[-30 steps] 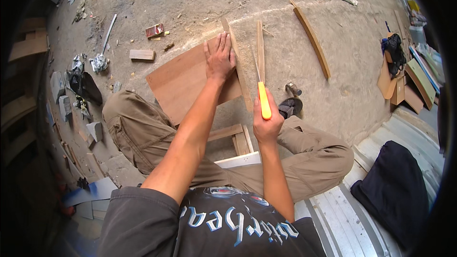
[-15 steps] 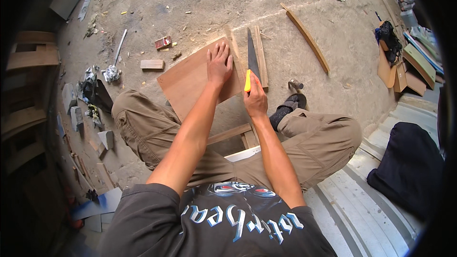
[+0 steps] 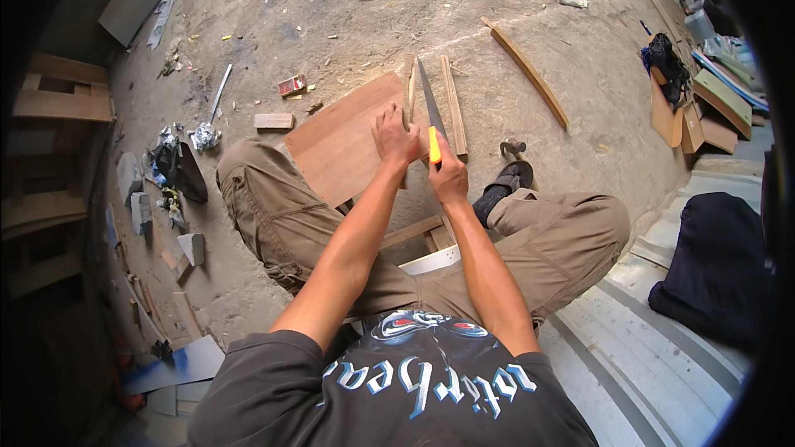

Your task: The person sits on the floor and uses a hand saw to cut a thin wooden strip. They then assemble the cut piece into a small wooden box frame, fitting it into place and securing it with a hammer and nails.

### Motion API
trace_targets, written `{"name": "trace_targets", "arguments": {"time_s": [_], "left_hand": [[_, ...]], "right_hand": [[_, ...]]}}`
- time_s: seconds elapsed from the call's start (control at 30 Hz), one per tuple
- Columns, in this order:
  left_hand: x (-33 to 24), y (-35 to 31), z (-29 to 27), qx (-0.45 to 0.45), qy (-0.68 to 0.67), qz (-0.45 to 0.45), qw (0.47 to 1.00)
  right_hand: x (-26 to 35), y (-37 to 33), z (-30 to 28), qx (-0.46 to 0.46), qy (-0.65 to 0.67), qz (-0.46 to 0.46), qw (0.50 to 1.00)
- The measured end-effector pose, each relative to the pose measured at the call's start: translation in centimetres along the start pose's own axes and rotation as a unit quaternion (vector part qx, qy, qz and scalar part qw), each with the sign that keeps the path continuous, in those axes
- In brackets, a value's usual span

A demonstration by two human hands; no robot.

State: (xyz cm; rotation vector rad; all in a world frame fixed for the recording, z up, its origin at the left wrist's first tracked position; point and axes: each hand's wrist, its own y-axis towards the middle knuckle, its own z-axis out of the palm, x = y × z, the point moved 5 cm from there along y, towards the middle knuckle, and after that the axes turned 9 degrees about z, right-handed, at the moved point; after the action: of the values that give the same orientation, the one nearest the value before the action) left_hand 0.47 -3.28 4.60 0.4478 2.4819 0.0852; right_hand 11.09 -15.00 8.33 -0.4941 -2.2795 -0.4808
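Note:
My right hand [image 3: 448, 175] is wrapped round the yellow handle of a handsaw [image 3: 432, 103]. Its dark blade points away from me, beside the right part of a flat brown wooden board [image 3: 339, 141]. On the board, close to its right edge, rests my left hand [image 3: 396, 136], fingers slightly bent and apart, with the thumb toward the saw. A narrow wooden strip [image 3: 411, 87] shows just beyond that hand, between board and blade; whether it is still joined to the board is hidden. Right of the saw, a straight wooden batten [image 3: 454, 108] lies on the ground.
A longer timber [image 3: 527, 74] and a hammer [image 3: 513, 147] lie to the right. At left are a small wood block [image 3: 274, 121], a red box [image 3: 292, 85] and crumpled foil [image 3: 204, 136]. Under my legs is a wooden frame [image 3: 410, 233]. Dark cloth [image 3: 712, 269] covers metal sheeting [image 3: 613, 356].
My left hand has slid toward me and to the right, from lying flat on the board to its edge, with fingers more bent. The saw tip has shifted slightly left. The view has moved a little.

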Motion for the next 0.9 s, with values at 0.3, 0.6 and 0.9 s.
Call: {"name": "trace_targets", "arguments": {"time_s": [0.3,0.6,0.9], "left_hand": [[2.8,0.5,-1.9,0.045,-0.044,0.004,0.998],[-2.1,-2.5,-7.7,0.13,-0.482,-0.037,0.865],[-1.1,-5.7,-11.4,0.061,-0.35,-0.051,0.933]], "right_hand": [[2.2,1.7,-2.6,-0.098,0.131,0.139,0.977],[5.5,4.8,-3.7,-0.084,0.222,0.186,0.954],[9.3,4.2,-2.0,-0.02,0.229,0.159,0.96]]}}
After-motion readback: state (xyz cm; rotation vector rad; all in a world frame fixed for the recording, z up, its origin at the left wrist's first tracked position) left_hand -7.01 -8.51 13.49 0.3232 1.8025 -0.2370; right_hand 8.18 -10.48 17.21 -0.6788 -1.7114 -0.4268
